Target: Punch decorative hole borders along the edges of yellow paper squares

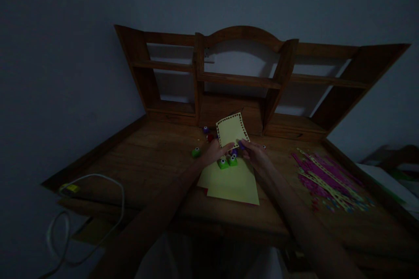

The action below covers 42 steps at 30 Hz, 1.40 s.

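The left hand (212, 152) pinches a pale yellow card (231, 131) by its near edge, thumb on top. The right hand (256, 152) is closed around a small purple punch (242, 144) at the card's near right corner. The card is held up over the middle of the desk (147, 152), its far end raised. A dark dotted border runs along its far, left and right edges, so those sides look done. A few marks show on the near edge, but fingers hide part of it; I cannot tell whether that row is complete.

Just nearer sit two green punches (223, 164) on yellow sheets (233, 186), whose visible parts look plain and so probably unworked. Another green punch (196, 152) stands to the left, with a purple one (205, 130) and a red object (210, 137) farther off. Well to the right lies a pile of yellow and pink strips (324, 175).
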Each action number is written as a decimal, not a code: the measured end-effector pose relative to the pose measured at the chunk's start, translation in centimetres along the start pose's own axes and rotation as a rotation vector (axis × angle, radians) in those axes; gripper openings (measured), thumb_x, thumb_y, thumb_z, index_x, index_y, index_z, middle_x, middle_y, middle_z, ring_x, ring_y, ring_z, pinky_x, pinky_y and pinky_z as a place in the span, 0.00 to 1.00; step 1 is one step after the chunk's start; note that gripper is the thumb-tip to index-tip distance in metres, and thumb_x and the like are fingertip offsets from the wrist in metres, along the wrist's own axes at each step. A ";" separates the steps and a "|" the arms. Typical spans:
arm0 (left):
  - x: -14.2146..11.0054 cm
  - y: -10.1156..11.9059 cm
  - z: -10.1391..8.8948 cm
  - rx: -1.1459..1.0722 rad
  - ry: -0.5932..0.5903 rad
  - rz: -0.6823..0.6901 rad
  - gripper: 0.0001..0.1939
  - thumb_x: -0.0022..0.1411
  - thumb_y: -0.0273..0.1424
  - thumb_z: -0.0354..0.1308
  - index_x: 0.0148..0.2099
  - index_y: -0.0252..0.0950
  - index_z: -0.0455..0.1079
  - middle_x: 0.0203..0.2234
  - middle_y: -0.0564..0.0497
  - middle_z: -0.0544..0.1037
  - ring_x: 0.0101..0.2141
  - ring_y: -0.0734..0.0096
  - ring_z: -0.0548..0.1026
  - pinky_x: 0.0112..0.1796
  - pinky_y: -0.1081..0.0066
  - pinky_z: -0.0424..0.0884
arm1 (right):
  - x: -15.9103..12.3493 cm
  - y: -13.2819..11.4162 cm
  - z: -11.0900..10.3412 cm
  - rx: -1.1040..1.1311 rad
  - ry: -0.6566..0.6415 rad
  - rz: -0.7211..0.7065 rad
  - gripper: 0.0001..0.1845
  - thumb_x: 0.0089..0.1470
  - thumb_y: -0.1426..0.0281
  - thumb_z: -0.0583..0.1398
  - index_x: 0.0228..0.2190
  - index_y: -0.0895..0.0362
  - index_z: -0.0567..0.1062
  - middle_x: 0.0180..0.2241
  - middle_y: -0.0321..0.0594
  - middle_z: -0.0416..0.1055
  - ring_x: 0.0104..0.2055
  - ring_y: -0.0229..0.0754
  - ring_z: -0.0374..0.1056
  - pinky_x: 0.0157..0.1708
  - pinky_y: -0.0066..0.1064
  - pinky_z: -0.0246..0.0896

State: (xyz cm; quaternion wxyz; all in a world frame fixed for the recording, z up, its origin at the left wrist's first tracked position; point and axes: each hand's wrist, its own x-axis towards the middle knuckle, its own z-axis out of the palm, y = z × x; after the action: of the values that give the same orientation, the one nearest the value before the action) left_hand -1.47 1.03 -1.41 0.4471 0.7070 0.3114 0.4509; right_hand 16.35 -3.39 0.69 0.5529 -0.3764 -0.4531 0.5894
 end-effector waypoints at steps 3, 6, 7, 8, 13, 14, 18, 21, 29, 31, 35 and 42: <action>0.1 -0.2 0.0 0.004 0.001 0.002 0.19 0.61 0.38 0.60 0.48 0.30 0.72 0.43 0.39 0.79 0.43 0.59 0.77 0.44 0.63 0.73 | -0.1 -0.1 0.2 -0.003 -0.001 0.015 0.21 0.43 0.58 0.70 0.15 0.57 0.70 0.15 0.32 0.60 0.19 0.32 0.52 0.21 0.29 0.47; 0.1 -0.2 0.0 -0.015 0.004 0.013 0.20 0.61 0.38 0.60 0.50 0.29 0.71 0.46 0.38 0.78 0.43 0.59 0.77 0.44 0.63 0.73 | 0.0 0.0 0.1 -0.010 -0.009 0.018 0.22 0.43 0.56 0.70 0.15 0.56 0.69 0.15 0.32 0.60 0.19 0.33 0.52 0.21 0.30 0.48; 0.1 -0.2 0.1 -0.020 0.006 0.015 0.20 0.60 0.38 0.60 0.50 0.29 0.71 0.46 0.38 0.77 0.44 0.59 0.77 0.45 0.63 0.73 | 0.1 0.0 0.0 -0.015 -0.011 0.013 0.22 0.43 0.56 0.70 0.15 0.56 0.69 0.15 0.32 0.60 0.19 0.33 0.52 0.21 0.30 0.48; 0.1 -0.1 0.1 -0.025 0.009 0.016 0.20 0.60 0.38 0.60 0.50 0.29 0.71 0.47 0.38 0.77 0.44 0.58 0.77 0.45 0.63 0.73 | 0.2 0.1 -0.1 -0.020 -0.014 0.007 0.21 0.43 0.56 0.70 0.15 0.56 0.69 0.15 0.32 0.60 0.19 0.33 0.52 0.22 0.30 0.48; -0.1 0.4 0.2 -0.054 0.005 0.015 0.20 0.60 0.38 0.61 0.50 0.28 0.71 0.47 0.37 0.77 0.45 0.57 0.77 0.46 0.62 0.73 | 0.4 0.6 -0.4 -0.027 -0.021 -0.004 0.21 0.45 0.57 0.69 0.15 0.56 0.70 0.15 0.32 0.60 0.20 0.33 0.53 0.22 0.29 0.48; -0.1 0.4 0.1 -0.055 0.001 0.014 0.20 0.60 0.38 0.61 0.50 0.28 0.71 0.47 0.37 0.77 0.45 0.57 0.76 0.46 0.62 0.73 | 0.4 0.6 -0.5 -0.024 -0.020 -0.007 0.20 0.45 0.57 0.69 0.16 0.56 0.70 0.15 0.31 0.60 0.20 0.33 0.53 0.22 0.29 0.48; -0.1 0.1 0.0 -0.027 0.003 -0.025 0.21 0.60 0.39 0.61 0.50 0.29 0.71 0.47 0.38 0.77 0.45 0.57 0.77 0.47 0.61 0.72 | 0.5 0.7 -0.5 -0.026 -0.019 -0.002 0.20 0.44 0.57 0.69 0.17 0.57 0.71 0.15 0.31 0.60 0.19 0.32 0.52 0.22 0.29 0.46; 0.0 -0.1 0.2 -0.046 0.011 -0.026 0.22 0.59 0.39 0.62 0.51 0.30 0.71 0.47 0.38 0.77 0.46 0.56 0.76 0.48 0.60 0.72 | 0.5 0.6 -0.6 -0.036 -0.009 0.003 0.20 0.43 0.57 0.70 0.17 0.57 0.71 0.16 0.31 0.61 0.19 0.32 0.52 0.22 0.30 0.46; -0.2 0.1 1.0 -0.106 0.001 -0.024 0.21 0.58 0.38 0.62 0.51 0.32 0.71 0.47 0.40 0.77 0.46 0.59 0.76 0.48 0.61 0.72 | 0.2 0.6 -0.4 -0.051 0.051 -0.001 0.20 0.42 0.58 0.70 0.15 0.57 0.70 0.16 0.31 0.60 0.20 0.33 0.53 0.23 0.31 0.46; -0.4 0.4 1.0 -0.100 0.007 -0.048 0.20 0.58 0.38 0.62 0.49 0.31 0.72 0.45 0.40 0.78 0.45 0.59 0.76 0.48 0.62 0.72 | 0.2 0.6 -0.3 -0.067 0.053 -0.001 0.21 0.42 0.58 0.70 0.15 0.56 0.69 0.16 0.32 0.61 0.20 0.34 0.53 0.23 0.31 0.46; -0.5 0.8 1.0 -0.099 0.016 -0.070 0.19 0.58 0.38 0.63 0.47 0.30 0.72 0.41 0.41 0.80 0.43 0.59 0.77 0.45 0.64 0.73 | 0.3 0.7 -0.3 -0.088 0.045 0.003 0.23 0.42 0.57 0.70 0.14 0.56 0.67 0.15 0.32 0.60 0.20 0.34 0.53 0.23 0.31 0.46; -0.4 0.4 0.8 -0.051 0.003 -0.076 0.18 0.59 0.39 0.61 0.46 0.30 0.73 0.41 0.41 0.79 0.39 0.62 0.78 0.42 0.65 0.74 | 0.5 1.0 -0.6 -0.058 0.069 0.006 0.21 0.40 0.57 0.71 0.15 0.56 0.70 0.15 0.31 0.60 0.20 0.34 0.53 0.22 0.31 0.47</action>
State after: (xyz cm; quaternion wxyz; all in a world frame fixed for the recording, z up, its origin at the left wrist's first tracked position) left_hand -0.87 0.29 -1.38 0.4815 0.6824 0.3271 0.4423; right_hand 16.56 -2.79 -0.40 0.5553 -0.4136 -0.4498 0.5642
